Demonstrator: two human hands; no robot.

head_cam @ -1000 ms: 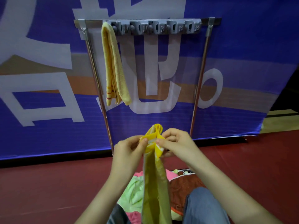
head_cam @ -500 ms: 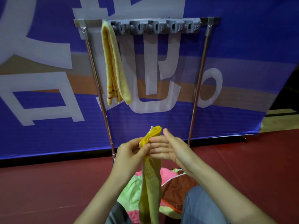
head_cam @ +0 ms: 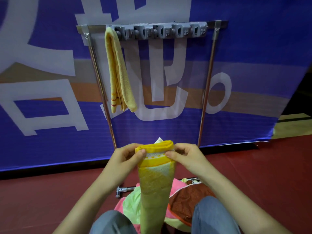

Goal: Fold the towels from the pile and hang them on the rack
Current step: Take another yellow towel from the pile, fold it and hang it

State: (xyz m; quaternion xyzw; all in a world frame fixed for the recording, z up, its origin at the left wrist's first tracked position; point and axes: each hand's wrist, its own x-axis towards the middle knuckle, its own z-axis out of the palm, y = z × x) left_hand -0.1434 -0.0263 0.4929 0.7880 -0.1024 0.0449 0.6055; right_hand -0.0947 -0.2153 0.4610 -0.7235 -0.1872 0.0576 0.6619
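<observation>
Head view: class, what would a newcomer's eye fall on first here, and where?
The yellow towel, pinched at its top fold by the left hand and right hand, hangs at centre front. Behind it a paler towel hangs at the left end of the rack, against a blue banner. A coloured pile lies between the knees.

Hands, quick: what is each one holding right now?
Left hand: closed, pinching the top of the yellow towel.
Right hand: closed, pinching the same top edge.
</observation>
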